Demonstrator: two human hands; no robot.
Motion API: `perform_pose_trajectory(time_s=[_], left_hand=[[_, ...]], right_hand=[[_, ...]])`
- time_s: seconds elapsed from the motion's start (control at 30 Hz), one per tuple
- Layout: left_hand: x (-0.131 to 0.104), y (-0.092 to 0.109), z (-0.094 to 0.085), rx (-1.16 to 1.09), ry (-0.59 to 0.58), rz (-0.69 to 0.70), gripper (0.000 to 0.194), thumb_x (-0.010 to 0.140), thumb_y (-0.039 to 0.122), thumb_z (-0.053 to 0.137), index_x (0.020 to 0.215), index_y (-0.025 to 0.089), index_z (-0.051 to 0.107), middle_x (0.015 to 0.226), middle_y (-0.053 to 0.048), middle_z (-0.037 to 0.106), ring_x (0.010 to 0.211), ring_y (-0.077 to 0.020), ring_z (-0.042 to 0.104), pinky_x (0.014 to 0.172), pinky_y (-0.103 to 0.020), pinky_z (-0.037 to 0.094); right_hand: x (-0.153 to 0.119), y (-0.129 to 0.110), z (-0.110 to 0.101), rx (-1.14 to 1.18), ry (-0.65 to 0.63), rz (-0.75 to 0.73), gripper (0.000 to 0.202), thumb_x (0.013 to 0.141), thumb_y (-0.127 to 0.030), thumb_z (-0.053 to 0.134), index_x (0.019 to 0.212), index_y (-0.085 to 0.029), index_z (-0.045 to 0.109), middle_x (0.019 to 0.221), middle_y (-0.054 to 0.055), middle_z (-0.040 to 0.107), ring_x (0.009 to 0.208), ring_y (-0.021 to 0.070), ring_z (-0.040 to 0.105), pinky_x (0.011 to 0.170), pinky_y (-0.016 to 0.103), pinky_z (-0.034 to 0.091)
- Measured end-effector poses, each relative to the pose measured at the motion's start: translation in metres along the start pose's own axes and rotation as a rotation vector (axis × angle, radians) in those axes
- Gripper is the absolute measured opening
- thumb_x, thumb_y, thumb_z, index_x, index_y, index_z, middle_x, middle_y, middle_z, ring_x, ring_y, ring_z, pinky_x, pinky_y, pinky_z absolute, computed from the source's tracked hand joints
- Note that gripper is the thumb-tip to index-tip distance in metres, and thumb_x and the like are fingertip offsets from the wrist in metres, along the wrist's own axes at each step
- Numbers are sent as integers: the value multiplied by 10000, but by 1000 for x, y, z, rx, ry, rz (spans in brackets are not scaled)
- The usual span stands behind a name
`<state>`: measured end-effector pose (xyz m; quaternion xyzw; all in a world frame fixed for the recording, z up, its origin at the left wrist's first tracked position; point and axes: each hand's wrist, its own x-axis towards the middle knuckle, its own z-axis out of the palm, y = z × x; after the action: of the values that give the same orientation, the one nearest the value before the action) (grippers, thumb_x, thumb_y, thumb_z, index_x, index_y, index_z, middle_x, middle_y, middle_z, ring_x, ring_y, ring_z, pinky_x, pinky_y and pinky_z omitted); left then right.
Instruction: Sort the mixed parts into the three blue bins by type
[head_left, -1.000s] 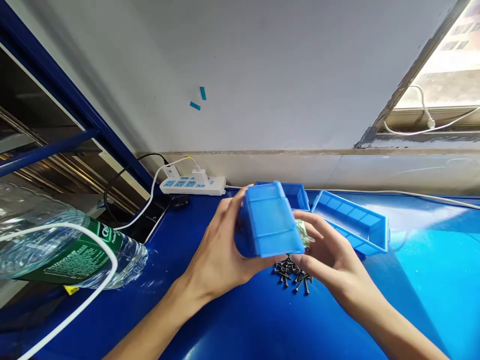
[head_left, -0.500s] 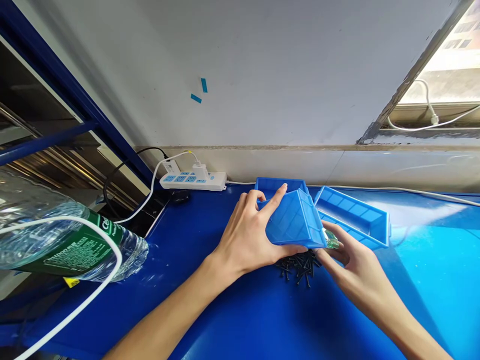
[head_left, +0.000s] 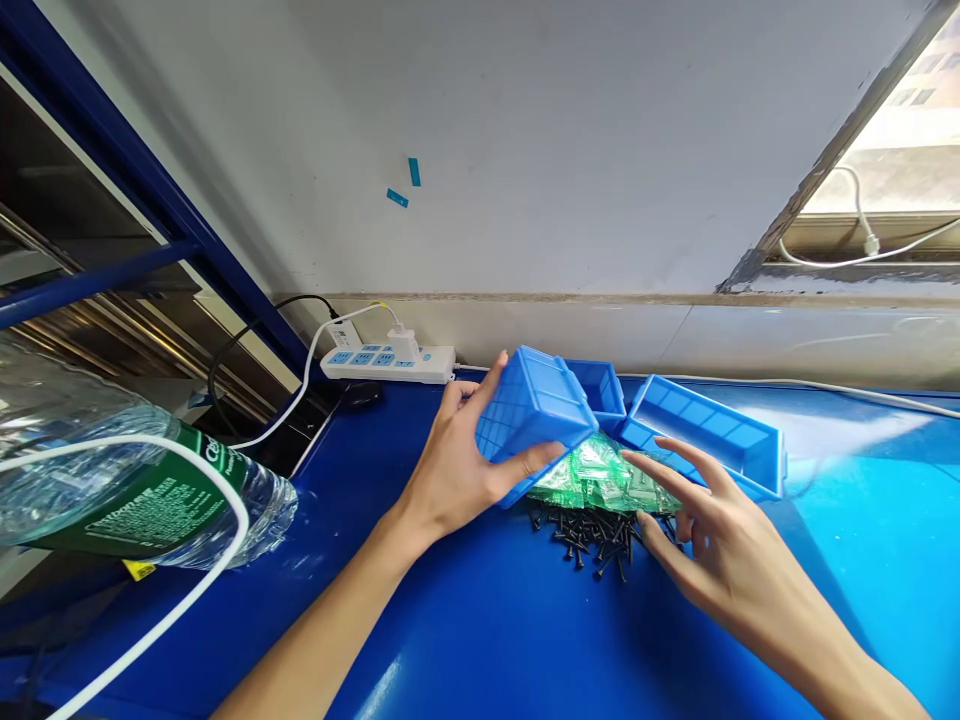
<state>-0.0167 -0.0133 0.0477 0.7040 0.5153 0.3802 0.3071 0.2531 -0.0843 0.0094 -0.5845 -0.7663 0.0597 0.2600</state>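
My left hand (head_left: 469, 455) grips a tilted blue bin (head_left: 529, 400), its thumb on the near side and fingers at the far left. Green-and-clear plastic packets (head_left: 596, 472) lie beside the bin's lower edge, partly over a pile of black screws (head_left: 600, 535) on the blue table (head_left: 480, 630). My right hand (head_left: 709, 510) is at the right edge of the packets, fingers apart, its fingertips close to them; nothing is gripped in it. Behind are a second blue bin (head_left: 600, 388) and, to the right, a third blue bin (head_left: 705, 435), whose inside shows no contents.
A white power strip (head_left: 390, 364) with plugs sits by the wall, a black object (head_left: 361, 394) in front of it. At the left a large water bottle (head_left: 142, 480) lies on its side, crossed by a white cable (head_left: 238, 510). A thin cable runs along the wall.
The held bin has moved left and turned, and the green packets now lie exposed over the screws. My right hand's fingers have spread apart, no longer at the bin's rim.
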Motion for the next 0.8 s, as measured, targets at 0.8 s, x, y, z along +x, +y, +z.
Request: perform_pose_trajectory(time_s=[0.8], left_hand=[[4, -23, -17, -68, 481, 201, 936, 925, 612, 661, 1652, 379, 120, 1547, -136, 419, 1382, -341, 523, 1088, -511, 532]], right_hand=[[114, -82, 26, 327, -82, -468, 330, 946, -420, 720, 1171, -180, 710, 1236, 137, 746, 1146, 292, 669, 949, 443, 566]])
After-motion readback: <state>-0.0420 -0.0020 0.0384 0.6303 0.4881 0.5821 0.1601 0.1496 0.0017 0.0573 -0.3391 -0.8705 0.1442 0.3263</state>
